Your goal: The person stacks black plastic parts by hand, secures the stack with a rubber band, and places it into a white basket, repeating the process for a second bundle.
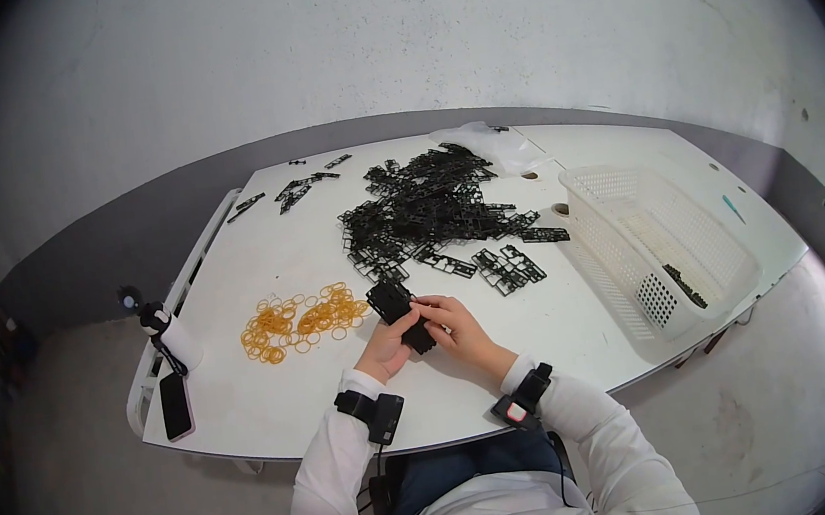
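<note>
Near the front of the white table, my left hand and my right hand meet around a stack of black plastic frames. The left hand grips the stack from its left side, thumb across it. From the right, my right hand pinches the stack with its fingers; the exact finger contact is partly hidden. Just beyond the hands lies a large tangled pile of black plastic frames. Loose yellow rubber bands are spread to the left of my hands.
A white perforated basket at the right holds some black parts. At the left edge are a phone and a white bottle. A clear plastic bag lies at the back, and a teal tool far right.
</note>
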A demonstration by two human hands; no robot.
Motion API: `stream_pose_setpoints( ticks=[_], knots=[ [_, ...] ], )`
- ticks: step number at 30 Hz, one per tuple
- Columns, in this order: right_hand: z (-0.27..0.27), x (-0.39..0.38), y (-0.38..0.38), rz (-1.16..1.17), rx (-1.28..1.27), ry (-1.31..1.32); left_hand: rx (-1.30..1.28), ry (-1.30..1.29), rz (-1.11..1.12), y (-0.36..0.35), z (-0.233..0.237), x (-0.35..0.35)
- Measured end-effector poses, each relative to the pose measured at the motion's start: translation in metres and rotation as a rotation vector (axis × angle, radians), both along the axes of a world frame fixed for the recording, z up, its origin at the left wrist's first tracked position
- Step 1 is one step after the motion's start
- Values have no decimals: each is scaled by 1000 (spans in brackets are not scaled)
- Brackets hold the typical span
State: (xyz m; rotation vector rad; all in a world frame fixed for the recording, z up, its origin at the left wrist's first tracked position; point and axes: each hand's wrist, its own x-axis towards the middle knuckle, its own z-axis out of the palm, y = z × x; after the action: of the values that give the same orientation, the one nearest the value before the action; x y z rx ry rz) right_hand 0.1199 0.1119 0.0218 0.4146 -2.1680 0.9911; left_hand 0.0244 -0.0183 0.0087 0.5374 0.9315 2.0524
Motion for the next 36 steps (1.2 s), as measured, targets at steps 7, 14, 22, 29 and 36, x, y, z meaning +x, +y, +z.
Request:
stream_pose_setpoints(
  ticks=[7,14,22,29,36],
  knots=[
    [-1,1,2,26,-2,7,-8,17,21,1,-3,-2],
    [-1,3,4,72,-43,-43,-21,58,48,1,-1,-1],
    [-4,-4,32,-17,-170,26,-152,483,205,6,12,16],
    [1,-4,102,-855,197,-33,-234,817,199,10,3,13],
    [1,-1,117,-1094,342,-356,-248,790,203,7,3,13]
  ],
)
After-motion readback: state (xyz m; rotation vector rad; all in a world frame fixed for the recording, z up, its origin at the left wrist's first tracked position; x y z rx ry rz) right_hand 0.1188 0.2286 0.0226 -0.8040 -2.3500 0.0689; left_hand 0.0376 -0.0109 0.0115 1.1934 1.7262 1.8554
